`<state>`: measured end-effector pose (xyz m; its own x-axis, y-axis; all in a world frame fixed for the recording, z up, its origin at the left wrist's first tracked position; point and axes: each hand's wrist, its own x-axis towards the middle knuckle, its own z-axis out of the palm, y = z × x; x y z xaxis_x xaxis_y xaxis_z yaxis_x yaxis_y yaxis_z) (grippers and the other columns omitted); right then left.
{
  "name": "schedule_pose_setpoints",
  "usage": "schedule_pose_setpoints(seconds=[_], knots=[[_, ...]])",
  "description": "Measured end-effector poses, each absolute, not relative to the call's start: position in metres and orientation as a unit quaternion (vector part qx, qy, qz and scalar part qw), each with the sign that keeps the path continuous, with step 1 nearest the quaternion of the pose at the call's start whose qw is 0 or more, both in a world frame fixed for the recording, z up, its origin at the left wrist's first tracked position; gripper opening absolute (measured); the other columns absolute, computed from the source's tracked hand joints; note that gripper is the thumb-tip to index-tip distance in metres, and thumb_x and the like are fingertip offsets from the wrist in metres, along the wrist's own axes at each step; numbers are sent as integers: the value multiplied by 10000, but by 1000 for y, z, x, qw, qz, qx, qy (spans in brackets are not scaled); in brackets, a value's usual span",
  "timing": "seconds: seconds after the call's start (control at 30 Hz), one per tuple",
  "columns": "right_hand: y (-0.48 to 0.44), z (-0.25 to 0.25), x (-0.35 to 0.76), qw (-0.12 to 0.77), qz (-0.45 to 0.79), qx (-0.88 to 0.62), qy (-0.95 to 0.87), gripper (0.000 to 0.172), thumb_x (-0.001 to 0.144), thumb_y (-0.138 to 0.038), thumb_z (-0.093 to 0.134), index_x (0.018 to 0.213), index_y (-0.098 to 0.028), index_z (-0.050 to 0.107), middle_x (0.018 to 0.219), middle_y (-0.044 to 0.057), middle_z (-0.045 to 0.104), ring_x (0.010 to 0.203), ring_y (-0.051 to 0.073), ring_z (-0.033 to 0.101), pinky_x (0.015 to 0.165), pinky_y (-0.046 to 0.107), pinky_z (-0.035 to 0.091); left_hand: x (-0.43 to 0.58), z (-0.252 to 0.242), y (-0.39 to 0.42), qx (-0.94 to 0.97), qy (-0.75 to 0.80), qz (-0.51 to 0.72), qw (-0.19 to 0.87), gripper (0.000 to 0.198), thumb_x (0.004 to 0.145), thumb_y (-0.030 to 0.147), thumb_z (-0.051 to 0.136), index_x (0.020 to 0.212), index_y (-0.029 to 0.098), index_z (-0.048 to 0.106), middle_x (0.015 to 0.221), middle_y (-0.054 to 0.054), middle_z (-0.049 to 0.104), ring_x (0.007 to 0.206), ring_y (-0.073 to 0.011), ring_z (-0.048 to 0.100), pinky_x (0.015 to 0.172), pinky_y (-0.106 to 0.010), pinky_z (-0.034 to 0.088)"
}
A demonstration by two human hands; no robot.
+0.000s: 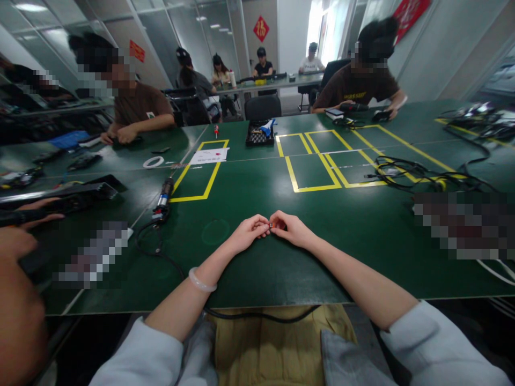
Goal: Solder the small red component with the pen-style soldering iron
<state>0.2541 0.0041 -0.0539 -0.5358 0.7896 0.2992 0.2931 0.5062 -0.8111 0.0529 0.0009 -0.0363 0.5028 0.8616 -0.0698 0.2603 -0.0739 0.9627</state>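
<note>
Light is dim, the far window (337,22) glares, and outer edges look stretched.

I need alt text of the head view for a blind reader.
A person's left hand and right hand meet at a tiny object, too small to identify, above a green table. Beyond are yellow tape outlines, a black tray and seated people.

The small item (271,227), held between the left hand (251,232) and the right hand (293,228), is mostly covered and cannot be identified; the white paper (208,155) cannot be read at this size; a co-worker's arm (19,300) is cut off by the left edge.
</note>
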Motion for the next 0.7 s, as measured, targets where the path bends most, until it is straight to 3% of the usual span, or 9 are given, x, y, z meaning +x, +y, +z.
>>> schedule_pose_setpoints(seconds=[0.2, 0.4, 0.7], knots=[[4, -53, 254, 351, 374, -339, -789, 155, 877, -311, 570, 941, -170, 578, 783, 8, 614, 669, 118, 539, 642, 238, 439, 53, -36, 0, 672, 414, 284, 544, 310, 826, 418, 607, 963, 144, 552, 842, -36, 617, 717, -104, 551, 677, -247, 436], [5, -54, 254, 368, 338, -337, -798, 95, 848, -246, 593, 901, -167, 592, 810, 11, 583, 714, 123, 548, 680, 246, 449, 53, -38, 0, 672, 417, 289, 539, 322, 812, 398, 628, 995, 147, 542, 843, -27, 589, 715, -104, 551, 649, -238, 436], [8, -58, 254, 364, 355, -351, -786, 172, 823, -235, 622, 978, -166, 596, 863, 25, 636, 732, 129, 587, 702, 257, 481, 53, -38, 1, 669, 417, 290, 542, 308, 784, 369, 654, 964, 147, 539, 796, -3, 571, 692, -92, 537, 627, -218, 422]])
